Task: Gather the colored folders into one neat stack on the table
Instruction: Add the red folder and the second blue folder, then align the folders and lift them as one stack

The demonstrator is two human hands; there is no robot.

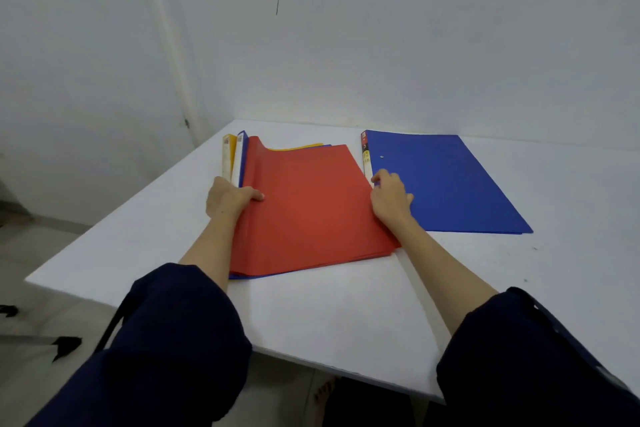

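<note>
Red folder (311, 208), frame centre, atop the stack: thin, floppy, slick; left hand (230, 198) grips its spine edge, right hand (391, 198) presses flat, holding nothing.

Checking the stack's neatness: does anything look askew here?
Yes. The red folder curls up at its spine; yellow and blue edges poke out beneath it. One blue folder lies apart, right.
</note>
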